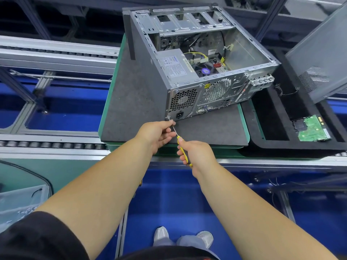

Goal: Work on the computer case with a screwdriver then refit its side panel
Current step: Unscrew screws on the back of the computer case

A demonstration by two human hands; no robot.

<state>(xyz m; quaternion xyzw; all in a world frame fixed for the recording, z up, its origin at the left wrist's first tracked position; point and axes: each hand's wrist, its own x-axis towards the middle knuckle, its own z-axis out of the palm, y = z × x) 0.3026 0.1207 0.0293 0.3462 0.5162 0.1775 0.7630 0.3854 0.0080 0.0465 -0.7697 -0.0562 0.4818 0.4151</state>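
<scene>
An open grey computer case (pixel 197 53) lies on its side on a dark foam mat (pixel 135 102), its rear face toward me and its inside showing. My right hand (pixel 197 154) grips the yellow handle of a screwdriver (pixel 181 147). The thin metal shaft runs up-left to the lower left corner of the rear face, where the tip meets a screw (pixel 168 118). My left hand (pixel 157 135) pinches the shaft near its tip. The grey side panel (pixel 323 59) with a mesh vent leans upright at the right edge.
A black foam tray (pixel 272 113) to the right of the mat holds a green circuit board (pixel 313 129). Roller conveyor rails (pixel 56 145) run along the left and front. A clear plastic bag (pixel 16 201) lies at lower left. Blue floor and my shoes show below.
</scene>
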